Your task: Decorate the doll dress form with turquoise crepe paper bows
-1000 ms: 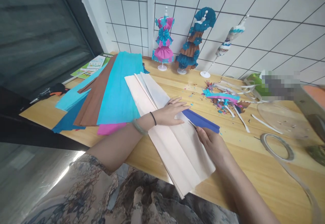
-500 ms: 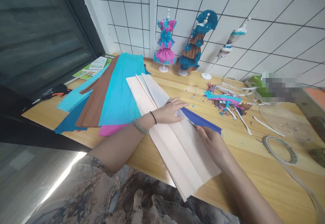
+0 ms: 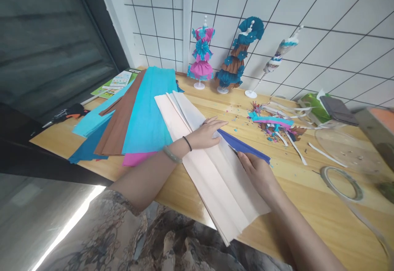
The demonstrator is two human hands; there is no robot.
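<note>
A pale pink-white sheet of folded crepe paper (image 3: 212,176) lies slantwise across the table in front of me. My left hand (image 3: 209,133) rests flat on its upper part, fingers stretched and pressing it down. At the paper's right edge my right hand (image 3: 255,170) is closed around scissors (image 3: 233,149). Only their thin metal blades show, pointing up and left along the edge; the handles are hidden in the fingers. A folded dark blue crepe paper (image 3: 246,147) sits just beyond the blades, partly under the pale sheet.
Turquoise (image 3: 150,111), brown (image 3: 118,119) and other crepe papers fan out at left, near a glue gun (image 3: 69,113). Two paper-dressed mannequin stands (image 3: 201,53) and a third wrapped stand (image 3: 273,64) line the wall. Paper scraps (image 3: 273,123) and a tape roll (image 3: 341,183) lie at right.
The whole view has shifted slightly, with things sitting a little lower in the picture. Both hands, the scissors and the pale paper keep nearly the same places relative to each other.
</note>
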